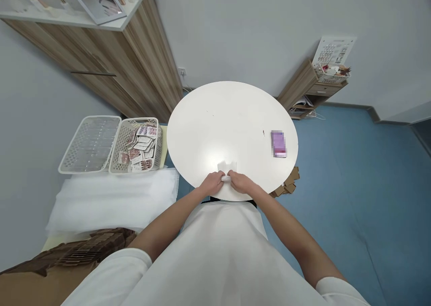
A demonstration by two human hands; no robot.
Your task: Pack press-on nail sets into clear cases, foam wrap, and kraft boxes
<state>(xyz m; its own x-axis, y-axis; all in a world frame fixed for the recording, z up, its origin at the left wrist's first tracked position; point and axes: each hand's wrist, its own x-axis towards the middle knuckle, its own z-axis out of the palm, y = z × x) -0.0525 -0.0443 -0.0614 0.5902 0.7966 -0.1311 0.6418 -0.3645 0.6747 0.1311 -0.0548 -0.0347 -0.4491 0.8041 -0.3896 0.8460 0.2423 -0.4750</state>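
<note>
At the near edge of the round white table (232, 110), my left hand (213, 183) and my right hand (240, 181) are close together, fingers closed. Between them they grip a small white packing sheet (226, 166), partly rolled or folded toward me. Its far end lies flat on the tabletop with an uneven edge. Whether anything is wrapped inside the rolled part cannot be seen. On the table's right side rests a purple packet (279, 143), blurred by pixelation, well away from both hands.
To my left stand a white basket (116, 162) of printed packets and a second basket (63, 162) with clear plastic pieces. Nearer are white packing sheets (111, 198) and brown cardboard (50, 279). Cardboard boxes (286, 187) sit below the table's right edge. A wooden cabinet (134, 59) stands behind left.
</note>
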